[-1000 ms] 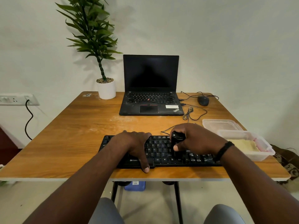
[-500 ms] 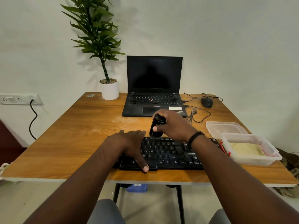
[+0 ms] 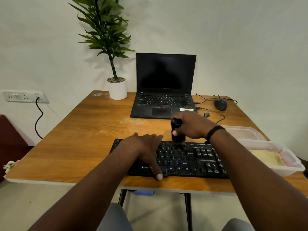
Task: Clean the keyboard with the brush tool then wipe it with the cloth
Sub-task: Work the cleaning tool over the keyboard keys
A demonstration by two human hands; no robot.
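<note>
The wooden surface (image 3: 83,130) fills the middle of the view. At its 12 o'clock edge an open black laptop (image 3: 164,90) stands with a dark screen, and a potted plant (image 3: 115,64) in a white pot sits at about 11 o'clock. At 6 o'clock, close to the near edge, lies the black keyboard (image 3: 186,159). At 3 o'clock a clear plastic container (image 3: 275,160) holds the yellowish cloth (image 3: 265,158), with a clear lid (image 3: 241,132) just behind it. A black mouse (image 3: 220,104) rests at about 1 o'clock, its cable trailing toward the laptop.

The left hand (image 3: 145,147) lies flat over the keyboard's left half, fingers spread and straight, thumb reaching down to the front edge. The right hand (image 3: 193,125) hovers over the keyboard's far edge, its fingers and thumb curled round the black brush tool (image 3: 177,130). The tool stands roughly upright, its body between the thumb on the near side and the fingers wrapped behind, its lower end meeting the top row of keys just right of the left hand's fingertips.
</note>
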